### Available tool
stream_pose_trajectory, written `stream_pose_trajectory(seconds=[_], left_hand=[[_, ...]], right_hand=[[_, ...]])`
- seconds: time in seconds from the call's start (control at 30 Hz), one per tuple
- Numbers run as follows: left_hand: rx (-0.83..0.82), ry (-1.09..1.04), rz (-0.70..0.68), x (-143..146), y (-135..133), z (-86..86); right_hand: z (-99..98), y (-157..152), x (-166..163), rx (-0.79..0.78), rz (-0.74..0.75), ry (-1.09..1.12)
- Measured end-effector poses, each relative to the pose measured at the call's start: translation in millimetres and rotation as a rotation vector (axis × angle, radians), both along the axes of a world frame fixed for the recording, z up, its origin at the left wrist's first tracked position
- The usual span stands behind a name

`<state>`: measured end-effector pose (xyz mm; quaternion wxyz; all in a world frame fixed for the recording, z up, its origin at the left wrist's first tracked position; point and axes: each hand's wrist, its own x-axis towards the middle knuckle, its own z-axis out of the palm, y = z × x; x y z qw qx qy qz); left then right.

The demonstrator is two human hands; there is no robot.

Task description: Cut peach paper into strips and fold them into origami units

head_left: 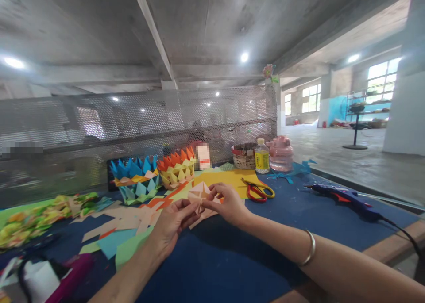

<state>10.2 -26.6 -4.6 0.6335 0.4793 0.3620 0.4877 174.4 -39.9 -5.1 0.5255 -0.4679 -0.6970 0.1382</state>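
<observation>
Between both hands, above the blue table (212, 263), is a pale peach piece of paper (199, 191) with fold lines across it. My left hand (175, 221) pinches its lower edge. The fingers of my right hand (229, 202) close on its right side, and the fingertips of both hands nearly meet. Behind the hands lies a yellow paper sheet (215, 178), with red-and-yellow-handled scissors (258, 191) on its right edge. Loose peach, orange, blue and green paper pieces (122, 216) spread to the left of my left hand.
Folded-paper baskets, one blue (136, 179) and one orange and yellow (176, 168), stand at the back. Further right are a woven basket (245, 157), a yellow-labelled bottle (262, 158) and a pink jug (281, 155). A corded glue gun (348, 199) lies right. A perforated metal screen (139, 121) rises behind.
</observation>
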Motion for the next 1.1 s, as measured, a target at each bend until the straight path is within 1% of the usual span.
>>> stream_pose_trajectory(seconds=[0.1, 0.23, 0.3, 0.4, 0.57, 0.83, 0.9, 1.1], left_hand=[[-0.007, 0.002, 0.008, 1.8, -2.6, 1.3], [-0.01, 0.023, 0.002, 3.3, -3.9, 1.5], [-0.009, 0.031, 0.006, 3.2, -3.8, 1.2], [-0.012, 0.07, 0.0, 2.5, -4.0, 1.5], [0.029, 0.195, -0.073, 1.0, -3.2, 2.5], [0.12, 0.243, -0.109, -0.7, 2.8, -2.9], [0.131, 0.233, -0.099, 0.2, 1.4, -2.6], [0.131, 0.229, -0.009, 5.6, -5.5, -2.7]], right_hand=[[-0.5, 0.1, -1.8, -0.046, 0.02, 0.036], [0.3, -1.5, -5.0, -0.168, 0.058, 0.133], [1.3, -2.5, -6.4, -0.199, 0.07, 0.157], [2.1, -2.3, -6.8, -0.178, 0.058, 0.154], [0.2, 1.6, -3.6, -0.155, 0.055, 0.16], [-1.3, 1.9, -3.1, -0.155, 0.091, 0.187], [-1.1, 1.6, -3.6, -0.161, 0.091, 0.193], [-0.4, 0.4, -4.7, -0.169, 0.055, 0.182]])
